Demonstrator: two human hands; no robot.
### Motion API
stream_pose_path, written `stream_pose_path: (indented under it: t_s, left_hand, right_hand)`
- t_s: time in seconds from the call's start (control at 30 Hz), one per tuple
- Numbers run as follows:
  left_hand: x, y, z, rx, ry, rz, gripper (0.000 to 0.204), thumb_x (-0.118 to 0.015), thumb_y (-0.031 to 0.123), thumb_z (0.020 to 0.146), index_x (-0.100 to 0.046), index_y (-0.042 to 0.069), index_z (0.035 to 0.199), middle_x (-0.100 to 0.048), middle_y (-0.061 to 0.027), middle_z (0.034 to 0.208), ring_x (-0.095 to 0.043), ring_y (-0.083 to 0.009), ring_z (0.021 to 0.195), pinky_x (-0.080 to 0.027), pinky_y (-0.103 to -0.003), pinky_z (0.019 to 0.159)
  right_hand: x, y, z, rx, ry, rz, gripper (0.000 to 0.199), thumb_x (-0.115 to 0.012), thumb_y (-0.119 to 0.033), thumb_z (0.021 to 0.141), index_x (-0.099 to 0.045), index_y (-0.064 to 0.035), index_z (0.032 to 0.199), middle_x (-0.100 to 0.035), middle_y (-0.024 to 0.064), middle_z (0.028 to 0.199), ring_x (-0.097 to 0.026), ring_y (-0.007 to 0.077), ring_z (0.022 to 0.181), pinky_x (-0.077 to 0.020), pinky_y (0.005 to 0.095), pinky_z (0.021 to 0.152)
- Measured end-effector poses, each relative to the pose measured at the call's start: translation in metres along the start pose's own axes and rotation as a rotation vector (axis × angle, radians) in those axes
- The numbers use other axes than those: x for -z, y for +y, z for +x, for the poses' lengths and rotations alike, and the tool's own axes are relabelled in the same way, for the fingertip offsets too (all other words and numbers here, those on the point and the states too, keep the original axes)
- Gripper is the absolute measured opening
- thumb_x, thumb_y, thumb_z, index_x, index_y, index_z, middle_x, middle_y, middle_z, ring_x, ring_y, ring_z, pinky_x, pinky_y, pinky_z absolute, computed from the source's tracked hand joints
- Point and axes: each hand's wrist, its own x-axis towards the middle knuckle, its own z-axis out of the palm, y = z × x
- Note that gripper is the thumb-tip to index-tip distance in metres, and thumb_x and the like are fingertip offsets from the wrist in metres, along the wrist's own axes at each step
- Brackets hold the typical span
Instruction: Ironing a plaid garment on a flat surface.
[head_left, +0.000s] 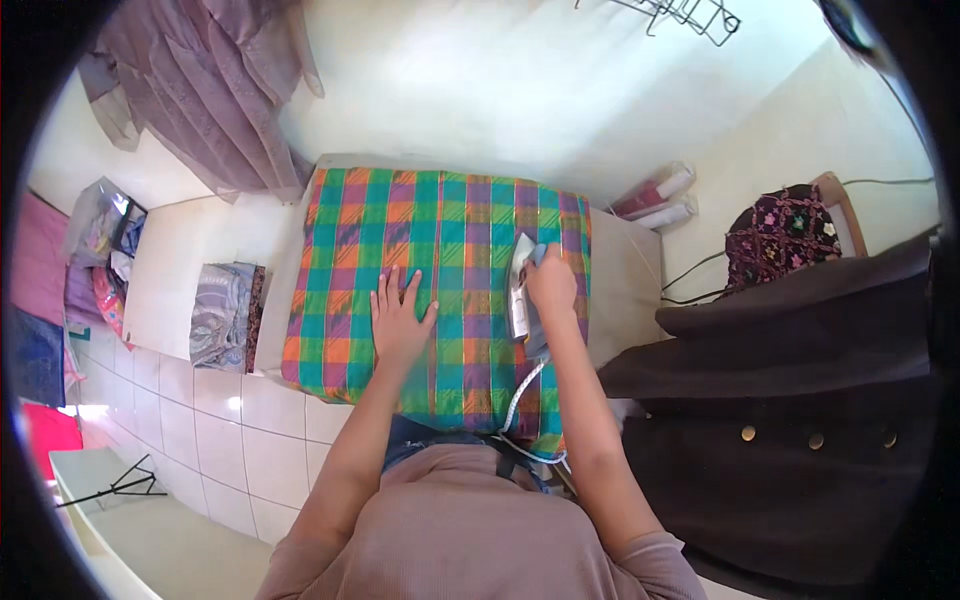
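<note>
A checked cloth point(470, 230) in green, orange and purple lies spread over the padded table in front of me. My left hand point(399, 325) rests flat on its middle, fingers spread. My right hand point(552, 288) is wrapped round the handle of a clothes iron point(519, 290), whose tip points away from me. The iron sits on the right part of the cloth; its underside is hidden. From its rear a white cord point(522, 392) runs down toward my waist.
Folded patterned clothes point(226, 315) lie left of the cloth. A dark buttoned garment point(780, 410) hangs close on the right, near a floral cloth point(785, 240). Clear-wrapped rolls point(660, 200) stand at the back right. A mauve curtain point(215, 90) hangs at the far left.
</note>
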Motion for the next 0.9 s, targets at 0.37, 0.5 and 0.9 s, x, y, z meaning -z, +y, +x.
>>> stream_pose_path:
  t_s: [0.37,0.5,0.9]
  left_hand:
    - [0.0,-0.005,-0.001,0.008,-0.034,0.01,0.059,-0.047,0.046,0.087,-0.035,0.02,0.139,-0.022,-0.012,0.148,-0.019,-0.0336,0.136,-0.014,-0.048,0.111]
    - [0.005,-0.003,-0.001,0.007,-0.053,-0.011,0.059,-0.046,0.046,0.088,-0.035,0.018,0.139,-0.021,-0.0133,0.148,-0.018,-0.0344,0.136,-0.013,-0.049,0.111]
    - [0.009,-0.057,0.0,-0.379,-0.112,-0.17,0.055,-0.047,0.04,0.087,-0.037,0.02,0.138,-0.026,-0.0112,0.147,-0.023,-0.0356,0.134,-0.016,-0.052,0.108]
  right_hand:
    - [0.042,0.048,-0.137,-0.116,-0.271,-0.033,0.039,-0.062,-0.029,0.082,-0.044,-0.003,0.104,-0.061,0.0263,0.079,-0.059,0.0451,0.077,-0.0457,0.0534,0.065]
    - [0.041,0.052,-0.103,-0.156,-0.122,-0.065,0.036,-0.063,-0.028,0.08,-0.048,-0.0027,0.1,-0.061,0.026,0.079,-0.059,0.0453,0.078,-0.046,0.0523,0.066]
    - [0.019,0.035,-0.063,-0.088,-0.102,-0.008,0.037,-0.063,-0.028,0.08,-0.049,-0.003,0.103,-0.062,0.0261,0.088,-0.06,0.0434,0.085,-0.0463,0.0511,0.071]
